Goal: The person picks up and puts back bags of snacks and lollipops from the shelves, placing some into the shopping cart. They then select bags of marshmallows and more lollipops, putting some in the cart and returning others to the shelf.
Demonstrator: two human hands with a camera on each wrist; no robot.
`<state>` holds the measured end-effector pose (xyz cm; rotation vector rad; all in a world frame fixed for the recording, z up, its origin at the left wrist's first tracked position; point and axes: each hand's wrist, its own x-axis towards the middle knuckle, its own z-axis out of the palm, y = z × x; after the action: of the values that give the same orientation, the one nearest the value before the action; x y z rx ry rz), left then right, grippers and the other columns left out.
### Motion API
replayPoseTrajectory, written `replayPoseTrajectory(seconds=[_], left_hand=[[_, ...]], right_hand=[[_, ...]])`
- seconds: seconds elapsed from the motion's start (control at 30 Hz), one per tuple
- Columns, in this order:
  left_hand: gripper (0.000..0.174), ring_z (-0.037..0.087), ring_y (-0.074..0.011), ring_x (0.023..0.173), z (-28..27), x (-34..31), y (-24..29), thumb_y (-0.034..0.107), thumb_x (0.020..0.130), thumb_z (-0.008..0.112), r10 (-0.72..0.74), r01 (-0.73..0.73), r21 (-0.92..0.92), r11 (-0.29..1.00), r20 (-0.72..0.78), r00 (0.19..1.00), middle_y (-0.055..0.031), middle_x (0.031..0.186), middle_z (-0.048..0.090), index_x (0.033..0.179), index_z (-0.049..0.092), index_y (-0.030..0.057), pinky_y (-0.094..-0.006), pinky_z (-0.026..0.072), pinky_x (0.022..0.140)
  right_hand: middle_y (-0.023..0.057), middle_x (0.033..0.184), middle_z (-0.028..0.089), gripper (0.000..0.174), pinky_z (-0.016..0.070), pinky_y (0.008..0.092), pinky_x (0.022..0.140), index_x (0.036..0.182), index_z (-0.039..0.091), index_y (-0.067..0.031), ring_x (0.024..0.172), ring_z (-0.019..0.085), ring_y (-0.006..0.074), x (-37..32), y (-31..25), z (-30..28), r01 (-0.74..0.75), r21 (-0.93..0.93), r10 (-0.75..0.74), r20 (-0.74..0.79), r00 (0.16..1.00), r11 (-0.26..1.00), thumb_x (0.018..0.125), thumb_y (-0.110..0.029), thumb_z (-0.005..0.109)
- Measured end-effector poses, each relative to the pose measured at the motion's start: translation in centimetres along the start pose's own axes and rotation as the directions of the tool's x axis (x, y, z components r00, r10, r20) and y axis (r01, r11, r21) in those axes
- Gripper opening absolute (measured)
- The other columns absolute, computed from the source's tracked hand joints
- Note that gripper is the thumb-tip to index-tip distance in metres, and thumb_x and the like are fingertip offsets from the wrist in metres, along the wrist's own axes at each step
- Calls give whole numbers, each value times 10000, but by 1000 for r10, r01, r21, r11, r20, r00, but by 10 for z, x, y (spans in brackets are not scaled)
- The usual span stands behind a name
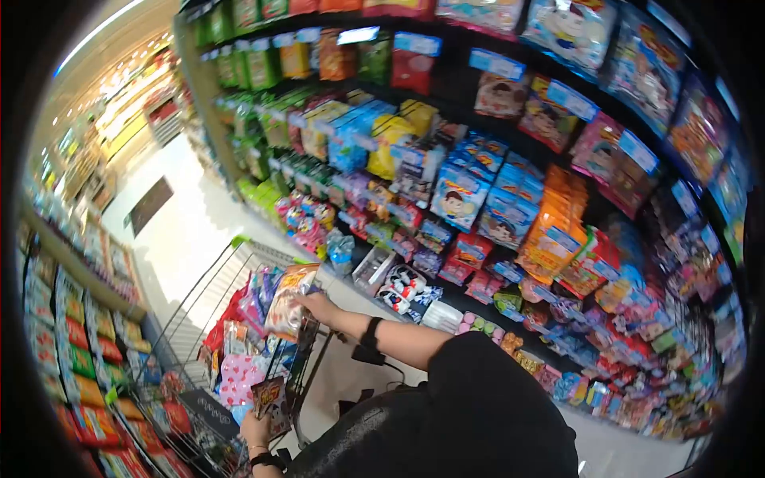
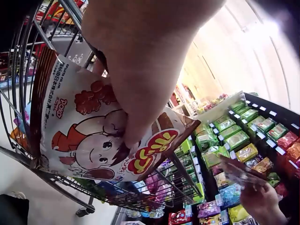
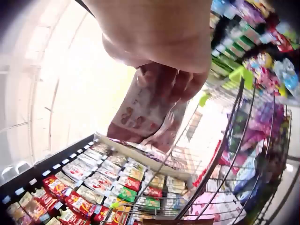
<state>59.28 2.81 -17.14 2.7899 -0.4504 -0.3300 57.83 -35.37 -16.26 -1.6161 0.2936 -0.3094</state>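
Observation:
My left hand [image 1: 255,429] is low in the head view, by the near side of the cart, and holds a snack bag [image 1: 271,398]. In the left wrist view that snack bag [image 2: 89,136] is white and brown with a cartoon face, and the thumb lies across its front. Above the cart, my right hand [image 1: 320,307] grips the top of another snack bag [image 1: 288,303], white and brown in the head view. The right wrist view shows this bag [image 3: 145,110] hanging below the curled fingers.
A wire shopping cart [image 1: 187,299] holds several bright packages, among them a pink patterned one [image 1: 239,376]. Tall shelves [image 1: 470,76] of bagged snacks rise to the right. Lower shelves [image 1: 84,350] with packets line the left. A pale aisle floor [image 1: 187,219] runs between them.

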Motion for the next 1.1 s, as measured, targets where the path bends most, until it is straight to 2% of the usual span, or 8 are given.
replayPoseTrajectory(seconds=[0.2, 0.33, 0.47, 0.57, 0.67, 0.83, 0.93, 1.1], left_hand=[[385, 630, -331, 803, -33, 59, -1, 318, 689, 671, 85, -71, -66, 995, 244, 966, -174, 824, 653, 966, 631, 53, -390, 477, 685], [340, 631, -186, 654, -16, 116, -34, 231, 698, 717, 307, -240, -248, 939, 279, 910, -94, 771, 655, 969, 642, 38, -323, 486, 603], [354, 607, -153, 690, -15, 151, -53, 208, 730, 712, 325, -38, -509, 860, 490, 809, -38, 828, 656, 1031, 631, 42, -300, 491, 604], [385, 616, -178, 704, -45, 173, -44, 244, 732, 704, 302, -58, -411, 910, 559, 772, -61, 838, 659, 1035, 624, 21, -317, 491, 606], [422, 624, -202, 718, -83, 180, -13, 280, 733, 696, 254, -96, -270, 958, 644, 722, -83, 849, 662, 1038, 616, -1, -335, 491, 609], [449, 617, -169, 671, -119, 247, 2, 236, 687, 752, 109, -66, -86, 994, 804, 584, -80, 829, 658, 1047, 619, 1, -316, 504, 539], [371, 630, -176, 561, -175, 238, 98, 256, 694, 760, 319, -327, -115, 938, 654, 686, -71, 730, 658, 959, 665, 15, -315, 502, 496], [339, 636, -184, 735, -179, 231, 244, 228, 724, 714, 793, -666, -434, 607, 393, 466, -92, 759, 661, 1007, 644, 53, -326, 489, 637]], right_hand=[[85, 981, 633, 264, 451, 279, 836, 1019, 630, -16, 931, 588, 156, -114, -135, -136, 346, 56, -289, -439, 851, 936, 869, -205, 522], [145, 1063, 599, 325, 468, 359, 855, 1065, 569, 46, 945, 595, 235, -178, -161, -194, 562, 476, -87, -706, 702, 676, 851, -188, 498], [182, 1130, 567, 399, 447, 422, 912, 1169, 486, 38, 1020, 578, 292, -224, -165, -205, 724, 293, -104, -888, 448, 625, 871, -227, 481], [191, 1147, 564, 363, 486, 406, 874, 1166, 488, 29, 1030, 578, 287, -241, -174, -174, 729, 528, -36, -799, 600, 435, 895, -213, 499], [171, 1111, 590, 331, 532, 336, 789, 1143, 499, 30, 986, 602, 275, -244, -114, -157, 777, 578, 152, -816, 558, 250, 885, -171, 545], [132, 1136, 584, 354, 538, 304, 758, 1187, 489, -34, 970, 611, 237, -260, -109, -139, 812, 503, 254, -861, 440, 295, 877, -183, 571], [134, 1161, 572, 405, 534, 327, 772, 1220, 457, -14, 991, 605, 242, -264, -156, -141, 749, 350, 202, -937, 286, 563, 880, -205, 566], [144, 1179, 543, 408, 511, 345, 826, 1230, 416, 12, 1035, 579, 233, -248, -205, -206, 729, 269, -54, -921, 385, 629, 869, -101, 566]])
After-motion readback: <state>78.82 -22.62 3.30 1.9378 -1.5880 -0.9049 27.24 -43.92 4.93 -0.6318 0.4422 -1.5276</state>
